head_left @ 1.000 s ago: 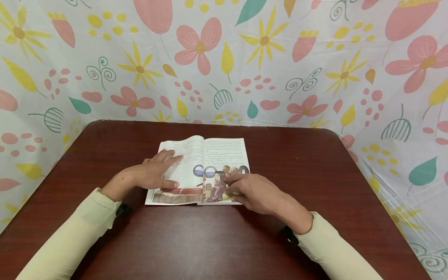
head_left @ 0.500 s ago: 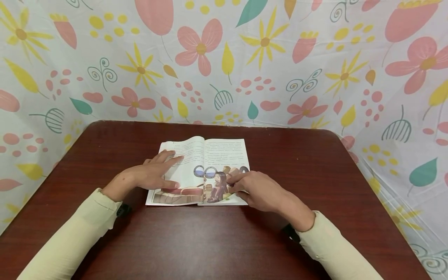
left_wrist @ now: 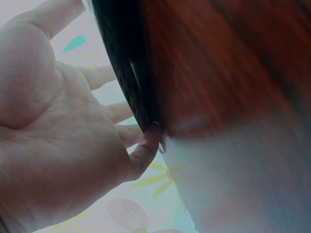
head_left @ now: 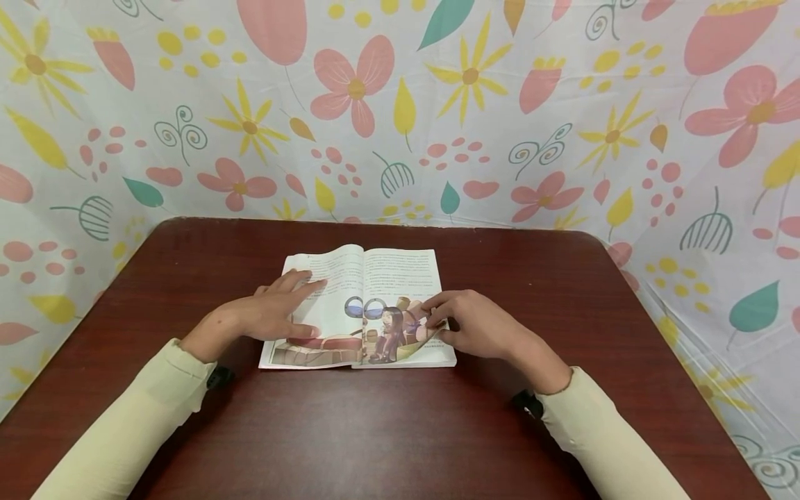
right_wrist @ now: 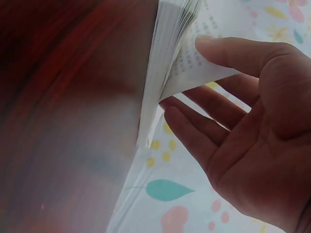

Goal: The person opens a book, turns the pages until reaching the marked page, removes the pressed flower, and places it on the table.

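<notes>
We see an open book (head_left: 375, 281) lying on the counter (head_left: 350, 430), with rows of print (head_left: 400, 267) too small for us to read. At the right, the right hand (head_left: 475, 323) pinches a raised page (right_wrist: 189, 73) between thumb and fingers. The left hand (head_left: 269, 309) rests palm down on the book's left side, its fingers spread apart. We see both pale sleeves (head_left: 125, 417) slanting inward from the near corners. A flowered cloth (head_left: 437, 111) hangs beyond the far edge.

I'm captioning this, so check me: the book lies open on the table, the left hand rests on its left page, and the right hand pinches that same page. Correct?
Not quite: the head view shows the right hand pinching the right page instead. The rest stands.
</notes>
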The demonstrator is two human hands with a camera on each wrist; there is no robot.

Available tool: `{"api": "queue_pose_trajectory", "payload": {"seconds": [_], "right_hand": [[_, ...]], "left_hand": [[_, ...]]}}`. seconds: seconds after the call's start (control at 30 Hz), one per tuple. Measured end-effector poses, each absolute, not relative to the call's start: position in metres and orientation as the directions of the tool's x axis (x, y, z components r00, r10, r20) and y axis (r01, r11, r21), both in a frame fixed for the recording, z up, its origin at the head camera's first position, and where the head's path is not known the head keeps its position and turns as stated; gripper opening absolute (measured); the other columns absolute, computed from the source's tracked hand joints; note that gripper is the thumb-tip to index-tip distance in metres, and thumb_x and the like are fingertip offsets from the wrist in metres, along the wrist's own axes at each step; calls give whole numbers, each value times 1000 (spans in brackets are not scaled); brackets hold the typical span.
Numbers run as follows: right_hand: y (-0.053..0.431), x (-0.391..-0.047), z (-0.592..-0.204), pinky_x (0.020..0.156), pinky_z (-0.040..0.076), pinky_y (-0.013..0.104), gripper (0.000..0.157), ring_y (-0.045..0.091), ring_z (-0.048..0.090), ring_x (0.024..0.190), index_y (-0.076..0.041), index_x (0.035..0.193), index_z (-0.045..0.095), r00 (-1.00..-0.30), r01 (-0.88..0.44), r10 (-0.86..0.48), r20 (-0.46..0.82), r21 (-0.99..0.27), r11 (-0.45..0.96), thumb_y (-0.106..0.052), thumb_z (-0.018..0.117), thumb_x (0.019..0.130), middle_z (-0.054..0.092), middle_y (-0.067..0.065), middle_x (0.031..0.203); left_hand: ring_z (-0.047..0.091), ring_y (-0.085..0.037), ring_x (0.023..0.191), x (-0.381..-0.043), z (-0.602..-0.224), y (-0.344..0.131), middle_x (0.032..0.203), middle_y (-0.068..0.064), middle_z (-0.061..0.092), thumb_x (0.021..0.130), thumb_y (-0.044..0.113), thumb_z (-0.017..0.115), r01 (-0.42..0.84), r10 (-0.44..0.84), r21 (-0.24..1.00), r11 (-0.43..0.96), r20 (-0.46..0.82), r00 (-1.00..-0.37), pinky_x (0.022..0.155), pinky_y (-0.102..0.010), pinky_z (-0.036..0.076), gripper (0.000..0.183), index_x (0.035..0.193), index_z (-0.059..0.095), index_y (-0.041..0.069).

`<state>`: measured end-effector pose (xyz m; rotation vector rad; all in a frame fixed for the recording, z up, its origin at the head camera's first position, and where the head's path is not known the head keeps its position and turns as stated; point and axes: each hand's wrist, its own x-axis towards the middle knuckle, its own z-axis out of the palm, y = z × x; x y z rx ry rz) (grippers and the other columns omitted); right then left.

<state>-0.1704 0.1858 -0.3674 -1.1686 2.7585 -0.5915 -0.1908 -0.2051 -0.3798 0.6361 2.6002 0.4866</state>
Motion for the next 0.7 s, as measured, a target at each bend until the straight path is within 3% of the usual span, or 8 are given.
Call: {"api": "queue_pose_trajectory", "payload": {"seconds": [0.2, 0.5, 0.7], "right_hand": [[190, -175, -371, 99, 56, 44, 23, 25, 67, 122, -9, 113, 82, -767, -612, -639, 54, -360, 704, -9, 82, 91, 69, 10, 133], [193, -181, -377, 112, 47, 52, 67, 38, 54, 138, 8, 147, 55, -864, -476, -501, 46, -400, 783, -12, 81, 88, 52, 23, 151], [188, -182, -376, 110, 49, 52, 61, 39, 55, 134, 11, 146, 52, -899, -400, -429, 94, -577, 712, -9, 77, 94, 51, 26, 148]], "left_hand": [[10, -45, 160, -190, -380, -205, 175, -18, 8, 97, 55, 73, 353, 500, 424, 834, -310, -808, 117, -78, 16, 97, 171, 22, 18], [7, -45, 161, -191, -381, -206, 176, -18, 7, 96, 54, 74, 349, 501, 433, 831, -312, -807, 117, -80, 13, 98, 171, 22, 18], [8, -46, 160, -192, -381, -208, 175, -18, 8, 96, 54, 74, 357, 504, 427, 831, -305, -808, 117, -79, 15, 98, 171, 22, 18]]}}
